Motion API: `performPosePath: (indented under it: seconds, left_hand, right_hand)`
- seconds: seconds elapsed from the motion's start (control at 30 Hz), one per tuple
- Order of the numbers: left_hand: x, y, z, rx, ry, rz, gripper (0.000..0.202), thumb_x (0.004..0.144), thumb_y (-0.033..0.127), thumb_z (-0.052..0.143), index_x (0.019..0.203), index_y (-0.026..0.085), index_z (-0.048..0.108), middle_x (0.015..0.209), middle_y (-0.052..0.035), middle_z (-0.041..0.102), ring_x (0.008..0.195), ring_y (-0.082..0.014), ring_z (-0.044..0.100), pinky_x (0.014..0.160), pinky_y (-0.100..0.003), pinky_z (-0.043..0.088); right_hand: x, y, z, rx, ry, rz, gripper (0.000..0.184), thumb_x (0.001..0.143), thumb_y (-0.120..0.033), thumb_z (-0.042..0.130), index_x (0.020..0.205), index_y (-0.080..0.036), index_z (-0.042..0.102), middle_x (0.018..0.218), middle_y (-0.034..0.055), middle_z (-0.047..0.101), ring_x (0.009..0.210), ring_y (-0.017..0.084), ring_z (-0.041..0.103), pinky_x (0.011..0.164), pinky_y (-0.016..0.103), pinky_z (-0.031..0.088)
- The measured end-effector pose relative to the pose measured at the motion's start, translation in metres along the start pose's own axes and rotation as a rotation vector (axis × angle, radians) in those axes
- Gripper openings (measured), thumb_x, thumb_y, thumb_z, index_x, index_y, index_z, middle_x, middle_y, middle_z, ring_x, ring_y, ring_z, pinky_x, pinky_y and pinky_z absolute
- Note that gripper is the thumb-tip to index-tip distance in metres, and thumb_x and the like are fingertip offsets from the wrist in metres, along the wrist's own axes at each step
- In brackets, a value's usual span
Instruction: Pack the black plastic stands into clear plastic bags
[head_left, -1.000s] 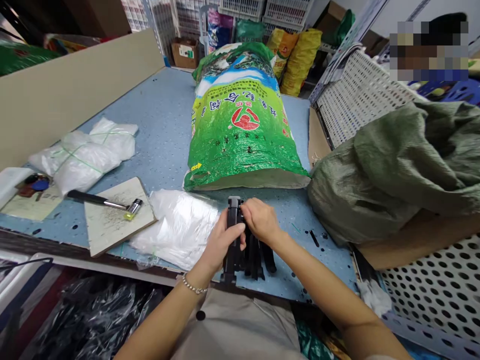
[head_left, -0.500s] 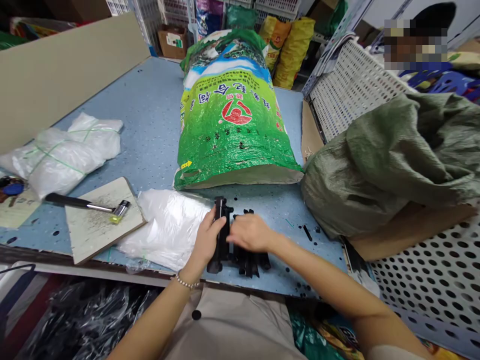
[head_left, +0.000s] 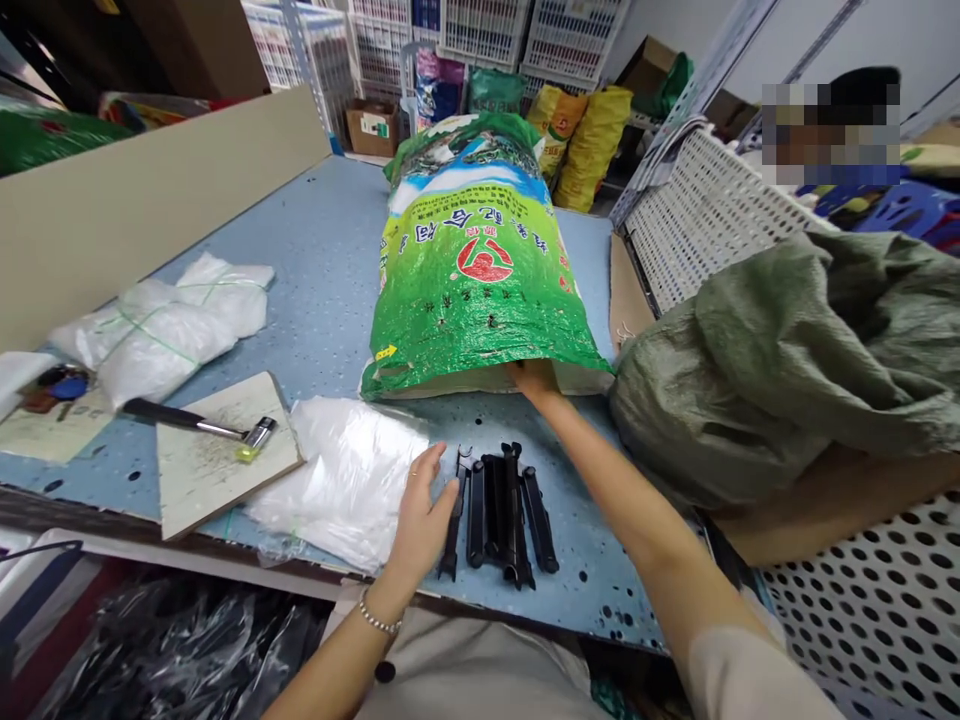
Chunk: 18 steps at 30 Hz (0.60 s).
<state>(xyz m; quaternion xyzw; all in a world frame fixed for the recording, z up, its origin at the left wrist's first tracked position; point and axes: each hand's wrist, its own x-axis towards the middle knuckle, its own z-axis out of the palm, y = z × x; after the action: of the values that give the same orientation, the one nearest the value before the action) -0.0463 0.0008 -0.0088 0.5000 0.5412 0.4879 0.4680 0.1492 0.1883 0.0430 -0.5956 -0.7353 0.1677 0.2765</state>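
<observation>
Several long black plastic parts [head_left: 501, 512] lie side by side on the blue table [head_left: 315, 270] near its front edge. My left hand [head_left: 421, 515] rests flat beside them, fingers stretched out, touching the leftmost part. My right hand [head_left: 534, 377] reaches into the open mouth of the big green woven sack [head_left: 476, 270]; its fingers are hidden inside. A stack of clear plastic bags [head_left: 346, 478] lies just left of my left hand.
A small hammer [head_left: 196, 424] lies on a board [head_left: 222, 450] at the left, with bundled white bags [head_left: 161, 325] behind. A grey-green sack [head_left: 795, 350] and white perforated crates [head_left: 705, 210] fill the right. Another person sits at the far right.
My left hand let go of the upright black part, which now lies flat with the others. My right hand left the parts and reached forward into the green sack.
</observation>
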Motion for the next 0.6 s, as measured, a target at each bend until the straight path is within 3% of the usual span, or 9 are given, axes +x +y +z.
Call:
performPosePath:
  seconds: [0.07,0.13,0.23,0.3,0.37,0.43,0.5,0.6]
  left_hand:
    - [0.009,0.011,-0.005,-0.139,0.03,-0.04,0.048,0.087,0.041,0.058,0.131,0.025,0.052,0.139,-0.0097,0.048,0.131,-0.0256,0.045,0.114,-0.046,0.031]
    - [0.018,0.025,-0.005,-0.331,-0.002,-0.13,0.047,0.085,0.046,0.06,0.125,0.021,0.057,0.132,-0.0115,0.055,0.128,-0.0272,0.048,0.114,-0.047,0.031]
    - [0.023,0.048,0.003,-0.631,-0.201,-0.197,0.062,0.077,0.057,0.067,0.126,0.02,0.056,0.131,-0.0131,0.057,0.13,-0.0309,0.046,0.113,-0.049,0.03]
    - [0.021,0.064,0.008,-0.735,-0.284,-0.138,0.071,0.071,0.057,0.074,0.13,0.024,0.053,0.14,-0.011,0.052,0.135,-0.0313,0.041,0.114,-0.047,0.03]
    - [0.015,0.079,0.01,-0.77,-0.254,-0.101,0.063,0.073,0.053,0.073,0.127,0.024,0.055,0.137,-0.01,0.054,0.13,-0.0298,0.047,0.109,-0.043,0.037]
    - [0.011,0.091,0.006,-0.771,-0.202,-0.154,0.052,0.077,0.048,0.07,0.119,0.021,0.057,0.119,-0.0094,0.065,0.11,-0.026,0.062,0.093,-0.038,0.049]
    - [0.007,0.097,0.0,-0.739,-0.187,-0.247,0.049,0.076,0.044,0.072,0.116,0.02,0.056,0.095,-0.005,0.069,0.083,-0.0194,0.067,0.074,-0.03,0.053]
    - [0.003,0.095,-0.007,-0.697,-0.244,-0.365,0.048,0.077,0.047,0.068,0.113,0.018,0.056,0.076,-0.0012,0.064,0.06,-0.0135,0.06,0.054,-0.024,0.049]
  right_hand:
    - [-0.042,-0.006,-0.012,0.173,0.087,0.056,0.041,0.094,-0.045,0.03,0.113,-0.019,0.055,0.114,0.0123,0.064,0.103,0.025,0.06,0.086,0.042,0.052]
    - [-0.088,-0.018,-0.024,0.858,0.235,0.185,0.033,0.09,-0.047,0.043,0.111,-0.025,0.055,0.122,0.0065,0.061,0.105,0.023,0.061,0.074,0.036,0.057]
    - [-0.15,-0.048,-0.025,1.537,0.233,0.485,0.026,0.086,-0.047,0.054,0.1,-0.027,0.061,0.108,0.0023,0.067,0.09,0.018,0.066,0.054,0.025,0.056]
    - [-0.178,-0.07,-0.013,1.716,0.139,0.664,0.023,0.084,-0.045,0.059,0.096,-0.026,0.063,0.096,0.0018,0.069,0.08,0.016,0.067,0.05,0.023,0.055]
    - [-0.192,-0.085,0.0,1.665,-0.097,0.724,0.023,0.084,-0.044,0.062,0.093,-0.024,0.063,0.088,0.0018,0.068,0.074,0.016,0.066,0.054,0.026,0.056]
    - [-0.192,-0.091,0.004,1.416,-0.31,0.625,0.027,0.086,-0.048,0.06,0.09,-0.021,0.062,0.082,0.0023,0.066,0.074,0.017,0.065,0.061,0.03,0.056]
    - [-0.179,-0.09,-0.004,1.061,-0.275,0.409,0.034,0.09,-0.053,0.052,0.091,-0.02,0.061,0.084,0.0037,0.064,0.079,0.018,0.062,0.069,0.033,0.053]
    - [-0.146,-0.089,-0.026,0.539,-0.023,0.012,0.04,0.092,-0.058,0.044,0.099,-0.021,0.059,0.091,0.0065,0.061,0.088,0.021,0.057,0.079,0.036,0.047]
